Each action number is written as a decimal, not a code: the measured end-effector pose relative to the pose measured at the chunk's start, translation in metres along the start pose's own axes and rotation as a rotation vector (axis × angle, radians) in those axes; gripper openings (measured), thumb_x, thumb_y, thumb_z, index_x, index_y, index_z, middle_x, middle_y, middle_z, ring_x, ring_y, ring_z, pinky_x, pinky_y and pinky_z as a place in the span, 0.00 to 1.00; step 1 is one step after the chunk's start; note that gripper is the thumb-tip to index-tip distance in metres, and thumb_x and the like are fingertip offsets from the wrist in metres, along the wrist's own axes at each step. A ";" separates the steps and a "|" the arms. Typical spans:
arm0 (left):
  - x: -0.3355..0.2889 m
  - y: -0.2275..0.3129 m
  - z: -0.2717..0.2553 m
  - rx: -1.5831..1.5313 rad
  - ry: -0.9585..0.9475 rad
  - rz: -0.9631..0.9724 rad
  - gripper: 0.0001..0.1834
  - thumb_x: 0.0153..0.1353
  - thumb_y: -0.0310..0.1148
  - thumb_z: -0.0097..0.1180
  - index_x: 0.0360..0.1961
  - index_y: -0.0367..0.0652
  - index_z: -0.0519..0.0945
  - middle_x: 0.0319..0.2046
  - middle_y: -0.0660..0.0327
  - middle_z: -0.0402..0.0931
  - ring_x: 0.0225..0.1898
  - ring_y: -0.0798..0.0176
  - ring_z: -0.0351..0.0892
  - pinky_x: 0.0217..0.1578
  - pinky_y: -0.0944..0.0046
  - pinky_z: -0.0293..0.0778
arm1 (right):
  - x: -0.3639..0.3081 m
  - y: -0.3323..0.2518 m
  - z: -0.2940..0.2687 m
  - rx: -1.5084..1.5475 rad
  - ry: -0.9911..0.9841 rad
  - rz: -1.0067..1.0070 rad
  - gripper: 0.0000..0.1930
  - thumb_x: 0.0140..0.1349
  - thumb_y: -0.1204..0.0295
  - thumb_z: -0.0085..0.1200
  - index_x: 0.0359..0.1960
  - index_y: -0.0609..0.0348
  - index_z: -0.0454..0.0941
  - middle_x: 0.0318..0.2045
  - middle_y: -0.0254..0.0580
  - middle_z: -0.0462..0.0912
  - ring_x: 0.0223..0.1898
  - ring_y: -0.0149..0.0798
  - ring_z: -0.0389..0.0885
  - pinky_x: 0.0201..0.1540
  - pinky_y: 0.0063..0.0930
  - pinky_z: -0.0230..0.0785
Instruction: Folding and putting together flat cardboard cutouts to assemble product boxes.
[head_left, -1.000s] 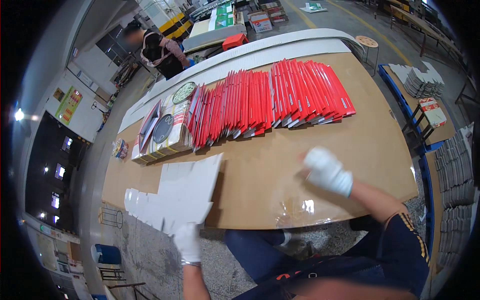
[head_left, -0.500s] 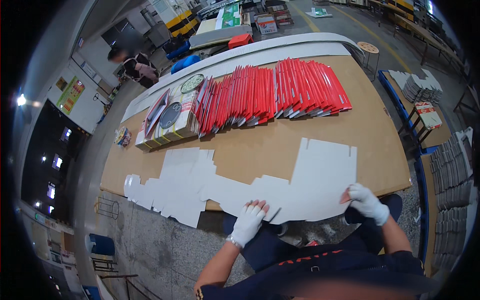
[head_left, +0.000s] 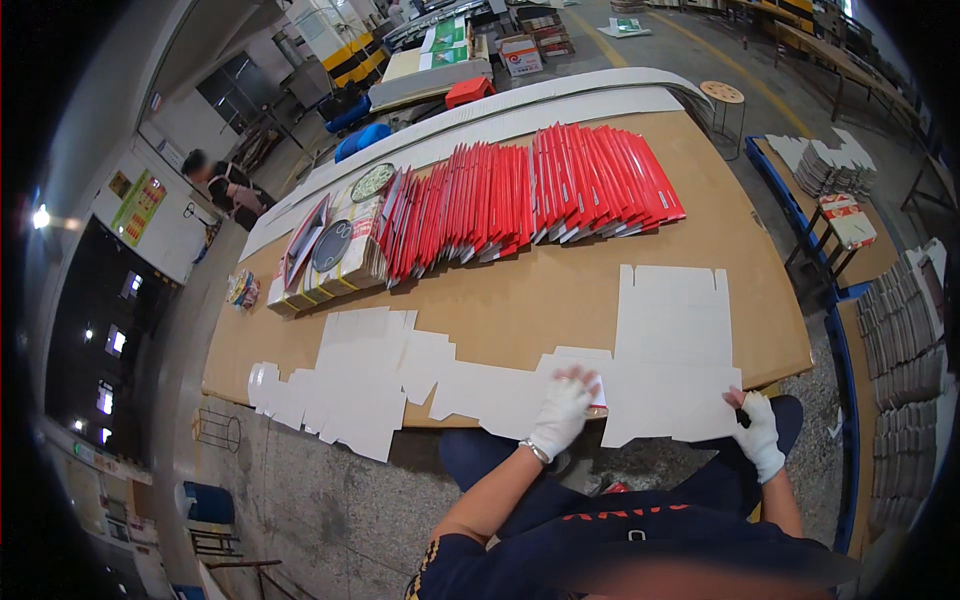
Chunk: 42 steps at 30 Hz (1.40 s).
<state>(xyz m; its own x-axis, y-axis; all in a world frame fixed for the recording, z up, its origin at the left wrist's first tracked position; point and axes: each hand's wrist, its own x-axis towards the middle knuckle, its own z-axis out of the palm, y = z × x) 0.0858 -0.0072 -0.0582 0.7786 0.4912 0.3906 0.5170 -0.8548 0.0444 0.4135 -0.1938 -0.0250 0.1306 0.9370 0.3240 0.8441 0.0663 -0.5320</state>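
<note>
Flat white die-cut carton blanks lie overlapped in a row along the table's near edge. In front of me, the large right-hand blank [head_left: 670, 350] projects over that edge. My right hand [head_left: 758, 437], in a white fingerless glove, pinches its right edge between thumb and fingers. My left hand [head_left: 562, 415], gloved alike, lies palm down with fingers stretched out over the neighbouring blank [head_left: 480, 388], beside the large blank's left side. A small red-and-white strip [head_left: 600, 392] shows by its fingertips. Further left sits another white blank [head_left: 360, 360].
Behind the blanks, a long row of red folded cartons [head_left: 530, 190] leans across the brown table [head_left: 480, 320]. A strapped bundle [head_left: 340, 285] and a small tub [head_left: 241, 290] stand left. Stacked grey board [head_left: 905, 400] fills the right side. A person [head_left: 232, 190] stands far left.
The large blank has shifted right, parting from its neighbour. My left hand has moved right and up along the blanks; my right hand has moved slightly right and down, keeping the edge.
</note>
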 end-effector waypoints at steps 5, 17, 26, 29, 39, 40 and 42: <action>0.021 0.020 0.001 -0.732 -0.120 0.019 0.18 0.46 0.30 0.60 0.41 0.39 0.78 0.45 0.56 0.75 0.51 0.51 0.71 0.54 0.52 0.65 | 0.007 0.001 0.022 0.319 0.194 0.390 0.39 0.45 0.78 0.63 0.64 0.58 0.64 0.30 0.33 0.76 0.30 0.29 0.71 0.37 0.23 0.66; 0.070 0.088 0.002 -0.305 -0.393 -0.157 0.44 0.53 0.50 0.56 0.67 0.42 0.56 0.71 0.50 0.43 0.72 0.46 0.36 0.61 0.25 0.29 | -0.028 -0.024 0.092 0.957 0.208 0.774 0.21 0.62 0.69 0.56 0.55 0.59 0.66 0.45 0.36 0.72 0.46 0.29 0.69 0.51 0.26 0.62; 0.074 0.107 0.011 -0.393 -0.336 -0.085 0.54 0.43 0.51 0.66 0.66 0.34 0.54 0.70 0.49 0.45 0.72 0.48 0.39 0.66 0.36 0.35 | 0.016 -0.019 0.069 0.380 0.553 0.476 0.12 0.64 0.73 0.46 0.42 0.70 0.77 0.38 0.47 0.81 0.34 0.40 0.79 0.38 0.32 0.70; 0.072 0.108 0.014 -0.405 -0.306 0.035 0.54 0.45 0.54 0.64 0.66 0.34 0.54 0.69 0.47 0.47 0.71 0.48 0.42 0.67 0.39 0.38 | 0.024 -0.003 0.056 0.138 0.438 0.214 0.21 0.57 0.77 0.48 0.54 0.66 0.71 0.47 0.55 0.78 0.47 0.55 0.77 0.52 0.38 0.68; -0.027 0.044 -0.025 -0.063 -0.524 -0.038 0.41 0.47 0.47 0.64 0.58 0.33 0.66 0.63 0.47 0.60 0.65 0.47 0.58 0.63 0.46 0.53 | 0.054 0.020 0.048 -0.303 0.088 -0.296 0.20 0.54 0.74 0.48 0.51 0.57 0.76 0.54 0.49 0.76 0.57 0.51 0.73 0.59 0.45 0.62; -0.038 0.027 -0.022 -0.029 -0.524 -0.065 0.38 0.48 0.42 0.64 0.57 0.33 0.67 0.62 0.47 0.61 0.65 0.47 0.59 0.63 0.47 0.55 | 0.054 0.030 0.050 -0.294 0.069 -0.296 0.20 0.54 0.75 0.48 0.51 0.57 0.75 0.53 0.50 0.76 0.57 0.51 0.73 0.59 0.45 0.63; -0.053 0.003 -0.029 -0.334 -0.168 -0.085 0.23 0.48 0.25 0.58 0.49 0.35 0.76 0.52 0.50 0.74 0.56 0.47 0.71 0.56 0.54 0.67 | 0.055 0.044 0.056 -0.288 0.018 -0.298 0.22 0.54 0.77 0.48 0.53 0.61 0.74 0.55 0.51 0.74 0.57 0.51 0.72 0.59 0.43 0.62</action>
<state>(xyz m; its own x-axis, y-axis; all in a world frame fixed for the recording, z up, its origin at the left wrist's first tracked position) 0.0360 -0.0403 -0.0522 0.7997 0.5597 0.2174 0.4595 -0.8035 0.3785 0.4290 -0.1203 -0.0741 -0.1344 0.8851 0.4455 0.9570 0.2326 -0.1734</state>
